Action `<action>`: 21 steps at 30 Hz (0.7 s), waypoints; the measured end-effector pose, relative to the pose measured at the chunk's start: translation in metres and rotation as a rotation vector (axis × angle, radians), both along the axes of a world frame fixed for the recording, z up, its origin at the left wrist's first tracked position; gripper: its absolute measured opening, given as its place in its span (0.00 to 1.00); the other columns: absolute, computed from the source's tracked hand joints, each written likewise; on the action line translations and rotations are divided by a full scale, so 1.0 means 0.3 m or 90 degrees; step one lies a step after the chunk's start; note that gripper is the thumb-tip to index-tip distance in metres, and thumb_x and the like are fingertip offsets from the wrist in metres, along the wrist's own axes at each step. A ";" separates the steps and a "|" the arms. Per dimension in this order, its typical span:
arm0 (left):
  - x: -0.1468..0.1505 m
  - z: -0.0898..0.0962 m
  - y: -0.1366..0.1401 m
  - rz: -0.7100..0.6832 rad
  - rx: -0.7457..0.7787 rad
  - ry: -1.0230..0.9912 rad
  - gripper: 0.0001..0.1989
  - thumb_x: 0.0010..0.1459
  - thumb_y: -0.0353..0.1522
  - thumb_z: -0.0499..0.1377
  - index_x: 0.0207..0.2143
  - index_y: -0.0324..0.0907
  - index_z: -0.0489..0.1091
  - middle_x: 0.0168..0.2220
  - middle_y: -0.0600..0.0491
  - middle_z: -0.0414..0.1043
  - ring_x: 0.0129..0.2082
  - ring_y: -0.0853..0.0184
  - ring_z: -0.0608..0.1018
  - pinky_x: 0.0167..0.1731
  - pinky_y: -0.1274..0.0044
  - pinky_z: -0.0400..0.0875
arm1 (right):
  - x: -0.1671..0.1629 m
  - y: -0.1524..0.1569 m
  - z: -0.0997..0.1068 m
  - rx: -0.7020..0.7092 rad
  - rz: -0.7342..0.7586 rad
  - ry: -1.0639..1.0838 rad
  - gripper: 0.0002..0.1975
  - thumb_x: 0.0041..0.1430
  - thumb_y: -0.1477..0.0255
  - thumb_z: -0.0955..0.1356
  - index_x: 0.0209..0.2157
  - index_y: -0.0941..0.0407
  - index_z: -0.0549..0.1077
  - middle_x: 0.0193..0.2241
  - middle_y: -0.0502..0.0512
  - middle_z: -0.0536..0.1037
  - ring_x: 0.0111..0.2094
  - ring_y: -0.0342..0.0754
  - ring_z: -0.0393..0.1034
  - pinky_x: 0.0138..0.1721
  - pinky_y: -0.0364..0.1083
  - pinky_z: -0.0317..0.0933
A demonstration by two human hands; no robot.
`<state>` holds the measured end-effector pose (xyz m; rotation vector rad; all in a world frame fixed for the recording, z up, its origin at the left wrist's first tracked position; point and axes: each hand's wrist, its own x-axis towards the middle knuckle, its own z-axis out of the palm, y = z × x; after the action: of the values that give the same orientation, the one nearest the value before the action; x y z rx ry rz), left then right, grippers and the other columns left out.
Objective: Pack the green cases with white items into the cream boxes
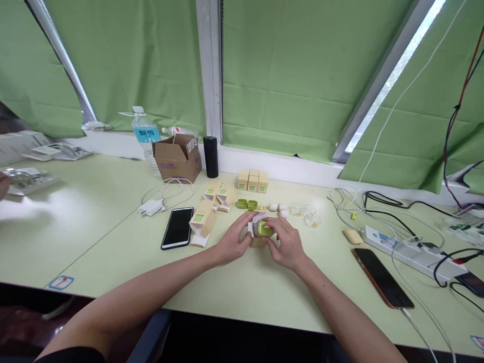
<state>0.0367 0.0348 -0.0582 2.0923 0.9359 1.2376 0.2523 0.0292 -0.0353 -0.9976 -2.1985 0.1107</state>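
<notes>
My left hand (235, 240) is closed on a small beige carton (258, 243) with its white-lined flaps raised, low over the table. My right hand (288, 244) pinches a small green square container (263, 230) at the carton's open top. My fingers hide parts of both. Just behind lie two green square cups (242, 203), some small yellowish pieces (260, 207), several pale pink and white pieces (279, 207) and several clear plastic pieces (308, 210). Opened beige cartons (204, 218) lie to the left, and three closed beige cartons (252, 181) stand at the back.
Beside the opened cartons is a phone (177, 228), with a white charger (151, 207) behind. A brown cardboard box (177, 160), water bottle (145, 132) and black flask (210, 157) line the wall. At right are a power strip (401, 252), cables and another phone (381, 276). Another person's hand (3, 185) shows far left.
</notes>
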 end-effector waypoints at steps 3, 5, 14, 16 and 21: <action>0.001 -0.001 -0.002 -0.004 0.002 0.002 0.33 0.63 0.26 0.52 0.70 0.46 0.56 0.68 0.46 0.62 0.69 0.55 0.65 0.70 0.57 0.59 | -0.008 0.002 0.002 -0.031 0.014 0.018 0.10 0.67 0.70 0.64 0.47 0.51 0.73 0.51 0.59 0.80 0.47 0.56 0.72 0.33 0.51 0.69; 0.000 -0.002 -0.002 -0.007 0.003 0.008 0.32 0.64 0.26 0.52 0.70 0.46 0.56 0.69 0.45 0.62 0.69 0.55 0.65 0.70 0.57 0.58 | -0.015 0.004 -0.002 -0.031 0.011 0.049 0.10 0.70 0.70 0.61 0.45 0.50 0.73 0.48 0.58 0.81 0.46 0.55 0.71 0.35 0.51 0.70; 0.003 0.007 -0.005 -0.013 -0.004 0.004 0.31 0.64 0.27 0.53 0.70 0.46 0.58 0.67 0.45 0.64 0.68 0.54 0.66 0.70 0.56 0.60 | -0.035 0.015 -0.034 -0.053 -0.051 0.160 0.10 0.66 0.71 0.66 0.35 0.50 0.80 0.50 0.61 0.69 0.56 0.59 0.62 0.47 0.58 0.72; 0.004 0.013 -0.007 -0.016 -0.006 0.004 0.31 0.65 0.27 0.52 0.70 0.46 0.58 0.67 0.45 0.64 0.68 0.54 0.66 0.70 0.56 0.60 | -0.038 0.021 -0.041 -0.079 -0.056 0.175 0.09 0.64 0.71 0.67 0.34 0.50 0.81 0.50 0.60 0.68 0.58 0.60 0.59 0.50 0.59 0.71; 0.004 0.018 -0.008 -0.021 -0.010 -0.005 0.30 0.65 0.28 0.52 0.69 0.47 0.59 0.68 0.45 0.64 0.69 0.54 0.66 0.70 0.57 0.60 | -0.040 0.029 -0.048 -0.136 -0.073 0.166 0.10 0.64 0.71 0.67 0.33 0.49 0.81 0.51 0.60 0.68 0.60 0.61 0.57 0.57 0.64 0.66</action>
<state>0.0379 0.0326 -0.0529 2.0807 0.9013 1.2166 0.2404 0.0380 -0.0496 -1.1542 -1.9160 0.4057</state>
